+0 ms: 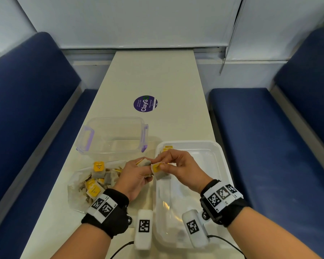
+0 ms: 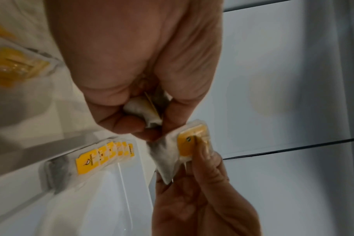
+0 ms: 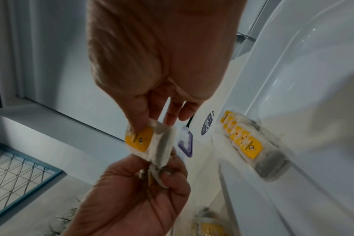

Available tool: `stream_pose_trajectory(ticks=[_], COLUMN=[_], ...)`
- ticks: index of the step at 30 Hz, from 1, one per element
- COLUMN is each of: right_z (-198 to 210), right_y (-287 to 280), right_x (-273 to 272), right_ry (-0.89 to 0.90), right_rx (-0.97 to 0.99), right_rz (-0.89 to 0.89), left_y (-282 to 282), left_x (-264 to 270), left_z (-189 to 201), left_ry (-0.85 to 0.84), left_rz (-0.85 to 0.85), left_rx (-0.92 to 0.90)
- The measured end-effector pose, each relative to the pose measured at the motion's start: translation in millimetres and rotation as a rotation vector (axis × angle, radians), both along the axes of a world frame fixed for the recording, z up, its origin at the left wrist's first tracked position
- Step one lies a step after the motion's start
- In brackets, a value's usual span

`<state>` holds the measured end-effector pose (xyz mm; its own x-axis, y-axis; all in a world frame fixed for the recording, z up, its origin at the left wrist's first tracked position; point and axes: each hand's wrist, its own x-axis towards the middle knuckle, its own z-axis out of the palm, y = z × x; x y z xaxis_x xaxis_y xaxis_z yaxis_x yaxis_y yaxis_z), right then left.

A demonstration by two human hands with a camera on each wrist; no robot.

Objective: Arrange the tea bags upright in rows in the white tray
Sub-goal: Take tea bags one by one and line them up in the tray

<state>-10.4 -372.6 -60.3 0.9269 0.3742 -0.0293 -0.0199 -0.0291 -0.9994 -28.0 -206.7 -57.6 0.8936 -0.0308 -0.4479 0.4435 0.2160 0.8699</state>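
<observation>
Both hands are raised just above the white tray's (image 1: 220, 156) left rim, close together. The right hand (image 1: 178, 168) pinches a tea bag (image 1: 158, 171) by its yellow tag end between thumb and fingers, while the left hand (image 1: 137, 177) is curled round a second tea bag (image 1: 144, 162), the two bags touching at their edges. A short row of tea bags (image 2: 109, 151) already stands at the tray's far left corner, tags up and packed face to face. More loose bags lie in a clear plastic bag (image 1: 77, 191) by the bench's left edge, near the open clear container (image 1: 116, 135). The step in hand looks like separating one bag to add to that row. To do it well, the right hand should keep its grip near the tag so the pouch hangs straight, lower it flat against the last standing bag, and release only once it leans on the row; the soft pouch will likely slump otherwise.
</observation>
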Motion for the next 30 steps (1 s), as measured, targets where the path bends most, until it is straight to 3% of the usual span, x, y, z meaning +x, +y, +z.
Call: stream_pose_trajectory(ticks=[7,10,16,18,23,27,30], right_z=[-11,-14,-7,-11,-33,-46,-53], right_y=[10,11,4,2,-2,5,10], right_x=[3,3,7,12,21,22,23], right_ry=[0.105,0.102,0.052,0.079,0.223,0.220,0.182], right_rx=[0.092,0.050,-0.172,-0.307,-0.540,-0.660,-0.728], right_rz=[-0.280,-0.302,-0.142,-0.163,-0.133,-0.006,-0.006], left_y=[3,4,4,4,6,10,12], left_x=[2,1,3,3,6,8,8], left_z=[3,4,0,-2,-1,-1,-1], left_ry=[-0.010,-0.052,-0.043,-0.032,0.029,0.021,0.021], left_rz=[0.060,0.001,0.034,0.053,0.109,0.102,0.108], left_rx=[-0.081,0.025,0.154,0.163,-0.006,-0.075,-0.096])
